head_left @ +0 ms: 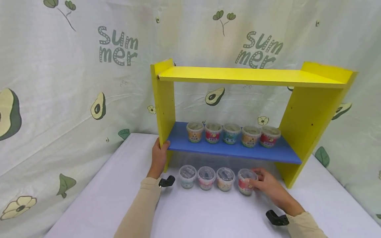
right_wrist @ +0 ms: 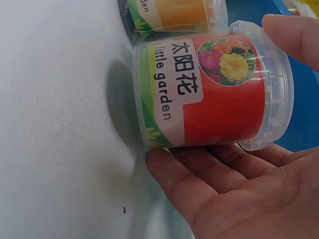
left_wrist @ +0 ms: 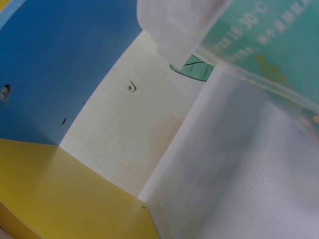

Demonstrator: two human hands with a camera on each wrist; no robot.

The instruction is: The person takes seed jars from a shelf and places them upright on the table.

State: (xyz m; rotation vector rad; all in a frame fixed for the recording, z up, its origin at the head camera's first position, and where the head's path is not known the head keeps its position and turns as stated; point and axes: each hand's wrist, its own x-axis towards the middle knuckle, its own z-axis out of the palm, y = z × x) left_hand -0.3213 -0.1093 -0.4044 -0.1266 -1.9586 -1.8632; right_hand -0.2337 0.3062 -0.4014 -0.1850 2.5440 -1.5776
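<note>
My left hand (head_left: 158, 158) grips the front edge of the shelf unit's yellow left side panel (head_left: 164, 105), near the blue board. In the left wrist view that hand is mostly out of sight; a tub with a green label (left_wrist: 269, 45) is close to the camera. With thumb and fingers around it, my right hand (head_left: 272, 188) holds a clear-lidded plastic tub with a red flower label (head_left: 245, 181). In the right wrist view the label of this red tub (right_wrist: 219, 99) reads "little garden". Whether its base touches the table cannot be told.
Left of the red tub, a blue tub (head_left: 187, 177), a pink tub (head_left: 206, 178) and an orange tub (head_left: 225, 179) stand in a row. Several more tubs line the blue shelf board (head_left: 190, 146). Above is a yellow top board (head_left: 238, 73); a printed curtain (head_left: 74, 99) hangs behind.
</note>
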